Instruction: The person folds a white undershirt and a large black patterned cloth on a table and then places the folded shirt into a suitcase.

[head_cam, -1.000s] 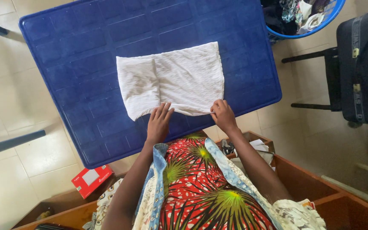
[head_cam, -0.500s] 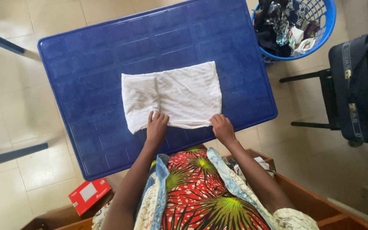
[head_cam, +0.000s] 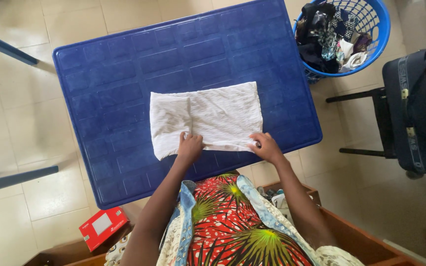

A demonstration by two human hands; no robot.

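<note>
White cloth [head_cam: 208, 118] lies folded near the table's [head_cam: 99, 74] near edge. Our left hand [head_cam: 190, 147] and right hand [head_cam: 267, 147] both have fingers curled, pinching its near hem. Since half a second ago, left fingers have closed from flat. Far half of table bare; laundry basket [head_cam: 371, 49] beyond far right corner.

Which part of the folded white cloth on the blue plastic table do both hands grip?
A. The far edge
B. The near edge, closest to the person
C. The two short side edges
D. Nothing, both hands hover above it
B: the left hand and right hand both pinch the near edge of the folded white cloth lying on the blue plastic table.
</note>
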